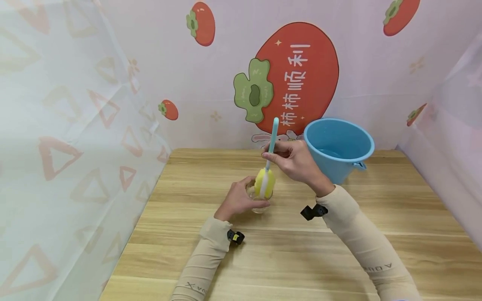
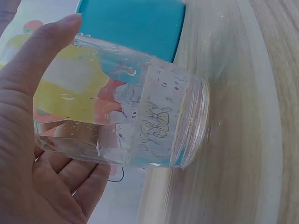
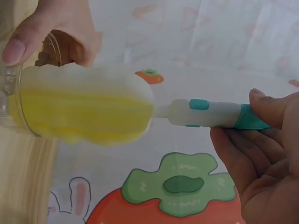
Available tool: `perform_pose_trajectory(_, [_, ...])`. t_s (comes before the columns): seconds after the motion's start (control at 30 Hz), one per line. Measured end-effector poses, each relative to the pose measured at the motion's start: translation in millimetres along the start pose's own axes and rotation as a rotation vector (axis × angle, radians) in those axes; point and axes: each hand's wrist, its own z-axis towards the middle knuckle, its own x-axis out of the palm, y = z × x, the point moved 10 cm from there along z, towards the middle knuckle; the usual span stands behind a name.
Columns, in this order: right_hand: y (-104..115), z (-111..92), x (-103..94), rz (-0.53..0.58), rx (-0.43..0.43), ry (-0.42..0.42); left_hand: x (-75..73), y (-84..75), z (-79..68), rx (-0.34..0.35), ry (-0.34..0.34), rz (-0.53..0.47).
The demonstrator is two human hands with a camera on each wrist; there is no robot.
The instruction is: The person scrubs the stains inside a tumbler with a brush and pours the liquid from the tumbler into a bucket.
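My left hand (image 1: 239, 198) grips a clear glass cup (image 2: 154, 116) around its upper part, thumb on one side and fingers on the other. Water drops and an embossed bow pattern show on the cup's wall, and its base is close over the table. A bottle brush with a yellow and white sponge head (image 3: 88, 105) enters the cup's mouth, its lower end inside and most of the sponge above the rim. My right hand (image 1: 295, 161) pinches the brush's white and teal handle (image 3: 205, 113) between thumb and fingers, above the sponge.
A light blue bucket (image 1: 339, 140) stands at the back right of the wooden table (image 1: 293, 259), just beyond my right hand. Behind the table hangs a white cloth (image 1: 211, 79) printed with persimmons, and more printed cloth (image 1: 75, 167) hangs on the left.
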Motion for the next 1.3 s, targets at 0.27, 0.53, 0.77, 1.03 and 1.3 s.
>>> perform_pose_trajectory(0.27, [0, 3, 28.1, 0.069, -0.066, 0.060, 1.1, 0.1, -1.1, -0.003, -0.004, -0.015])
perform_pose_trajectory(0.53, [7, -9, 49.5, 0.139, -0.087, 0.154, 0.2, -5.1, 0.7, 0.034, 0.000, 0.028])
perform_pose_trajectory(0.77, [5, -21, 39.4, 0.118, -0.072, 0.160, 1.1, -3.0, 0.3, 0.008, 0.014, 0.007])
perform_pose_trajectory(1.03, [-3, -21, 13.7, -0.023, -0.080, 0.043, 1.4, 1.9, -1.5, -0.042, 0.010, -0.029])
perform_pose_trajectory(1.3, [-2, -7, 7.1, -0.074, -0.083, -0.019, 1.1, -2.2, -0.8, -0.026, 0.010, -0.028])
